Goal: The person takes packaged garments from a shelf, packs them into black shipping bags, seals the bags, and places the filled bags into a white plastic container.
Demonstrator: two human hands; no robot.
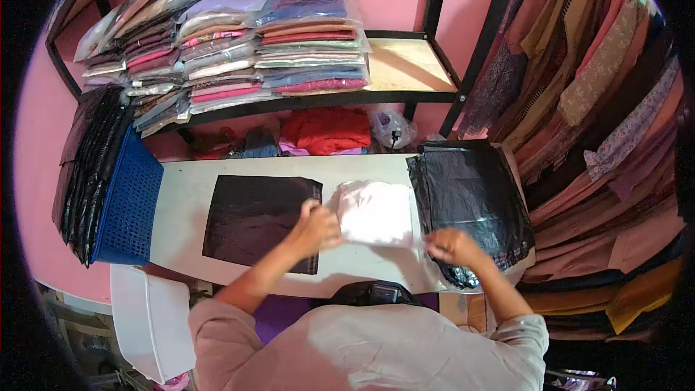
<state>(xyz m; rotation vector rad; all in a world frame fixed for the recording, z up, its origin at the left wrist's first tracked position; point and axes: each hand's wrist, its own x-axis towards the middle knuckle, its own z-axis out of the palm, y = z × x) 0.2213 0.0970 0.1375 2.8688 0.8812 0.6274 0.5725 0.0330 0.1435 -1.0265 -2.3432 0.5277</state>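
Note:
A white folded item in a clear plastic bag [375, 213] lies at the middle of the white table, brightly lit. My left hand [317, 229] is closed at its left edge, fingers curled and slightly blurred. At the bag's lower right corner, my right hand [452, 246] pinches the clear plastic edge. Left of the bag, a flat black plastic mailer [253, 221] lies partly under my left hand and forearm. A stack of black plastic mailers [474, 203] sits on the right, just beyond my right hand.
A blue perforated basket [132, 192] holding black packages [90, 174] stands on the left. Behind, a shelf [409, 65] bears stacks of bagged folded clothes [311, 51]. Garments [601, 123] hang along the right. A white bin [148, 318] is at lower left.

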